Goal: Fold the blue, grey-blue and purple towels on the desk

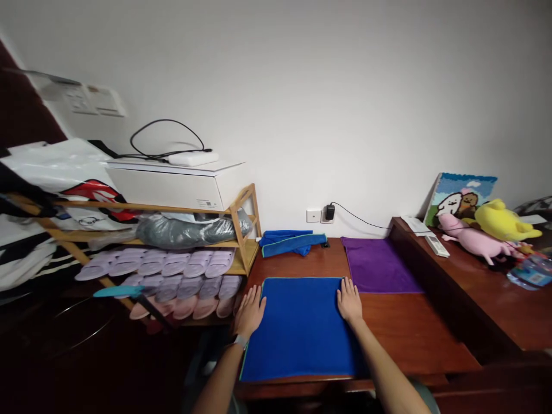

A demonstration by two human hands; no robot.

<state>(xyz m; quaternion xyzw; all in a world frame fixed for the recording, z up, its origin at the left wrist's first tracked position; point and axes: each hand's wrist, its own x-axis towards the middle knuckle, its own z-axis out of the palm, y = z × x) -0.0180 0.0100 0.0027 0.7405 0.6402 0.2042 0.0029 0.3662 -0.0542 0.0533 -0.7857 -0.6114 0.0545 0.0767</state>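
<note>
A blue cloth (302,330) with a light green edge lies spread flat on the brown wooden table (409,322). My left hand (250,310) rests flat at its upper left edge, fingers stretched out. At the upper right corner lies my right hand (349,299), also flat with fingers extended. Neither hand grips anything. Behind and to the right is a purple cloth (379,265), laid flat. More blue cloth (294,244) is bunched and folded at the back left of the table, near the wall.
A wooden rack (239,230) with slippers (175,262) and a white box (172,185) stands left. On the raised surface at right are a pink plush toy (474,241), a yellow plush toy (502,221), a white remote (437,245) and a picture (461,198). A black plug (330,211) trails its cable.
</note>
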